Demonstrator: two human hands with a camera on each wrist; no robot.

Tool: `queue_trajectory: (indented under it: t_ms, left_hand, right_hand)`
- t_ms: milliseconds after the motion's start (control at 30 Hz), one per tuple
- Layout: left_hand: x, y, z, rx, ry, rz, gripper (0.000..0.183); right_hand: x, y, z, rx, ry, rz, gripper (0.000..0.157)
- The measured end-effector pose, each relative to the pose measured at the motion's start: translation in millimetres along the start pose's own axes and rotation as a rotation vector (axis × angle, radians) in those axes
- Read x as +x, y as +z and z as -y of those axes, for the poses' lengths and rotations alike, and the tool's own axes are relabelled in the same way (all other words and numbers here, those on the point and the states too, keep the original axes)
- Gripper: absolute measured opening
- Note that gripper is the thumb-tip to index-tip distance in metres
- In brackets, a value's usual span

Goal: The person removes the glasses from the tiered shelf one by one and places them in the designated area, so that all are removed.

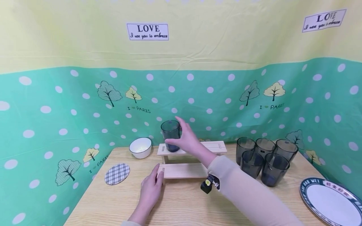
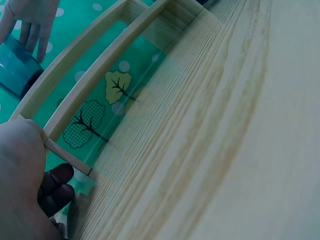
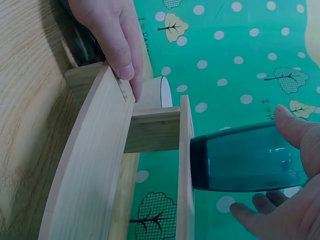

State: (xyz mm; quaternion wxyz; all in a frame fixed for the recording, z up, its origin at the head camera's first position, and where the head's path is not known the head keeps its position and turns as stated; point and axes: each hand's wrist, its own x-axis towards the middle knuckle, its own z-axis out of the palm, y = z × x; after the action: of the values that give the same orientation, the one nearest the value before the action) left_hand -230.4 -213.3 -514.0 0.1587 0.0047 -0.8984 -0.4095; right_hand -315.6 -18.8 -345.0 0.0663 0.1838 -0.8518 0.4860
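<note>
A two-tier wooden shelf [image 1: 185,171] stands on the table. On the left part of its upper tier a dark tinted glass [image 1: 171,133] stands upright. My right hand [image 1: 186,139] is spread around that glass from the right, thumb across its near side. In the right wrist view, the thumb overlaps the glass [image 3: 245,157] near its rim, and the other fingers lie apart from its wall. My left hand [image 1: 151,188] grips the left end of the lower tier; the right wrist view shows its thumb [image 3: 125,70] on the board.
Several dark tinted glasses [image 1: 275,169] stand grouped right of the shelf. A patterned-rim plate [image 1: 331,201] lies at the front right. Left of the shelf are a white bowl [image 1: 140,147] and a checked round coaster [image 1: 117,174]. A printed cloth [image 1: 198,94] hangs behind the table.
</note>
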Motion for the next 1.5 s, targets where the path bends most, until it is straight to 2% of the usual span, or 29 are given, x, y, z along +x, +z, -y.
queue_trajectory:
  t_ms: [600, 1500]
  left_hand:
    - [0.1, 0.9, 0.6, 0.006, 0.005, -0.005, 0.056]
    - [-0.4, 0.3, 0.4, 0.003, 0.006, -0.002, 0.055]
  right_hand:
    - [5.1, 7.5, -4.8, 0.033, 0.02, -0.009, 0.102]
    - [4.8, 9.7, -5.0, 0.035, 0.012, -0.033, 0.1]
